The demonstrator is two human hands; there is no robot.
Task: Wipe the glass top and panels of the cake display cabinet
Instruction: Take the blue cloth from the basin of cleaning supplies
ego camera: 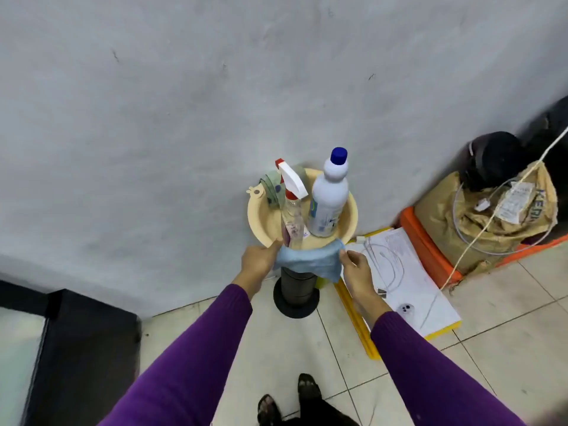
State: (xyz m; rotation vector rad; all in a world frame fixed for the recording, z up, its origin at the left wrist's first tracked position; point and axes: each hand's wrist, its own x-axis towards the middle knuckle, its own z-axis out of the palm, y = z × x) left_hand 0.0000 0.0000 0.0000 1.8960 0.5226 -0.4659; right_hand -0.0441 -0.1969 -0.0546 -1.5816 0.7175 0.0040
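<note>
Both my hands hold a blue cloth draped over the near rim of a yellow basin. My left hand grips one end and my right hand pinches the other corner. I should lift it straight up, clear of the spray bottle just behind.

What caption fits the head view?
Left hand and right hand hold blue cloth at cream basin holding spray bottle, white bottle.

Basin on a stand against the wall
In the basin, spray bottle left, capped bottle right; cloth draped over its near rim. Right of the stand, papers on the floor; behind them, a sack on a crate.
</note>
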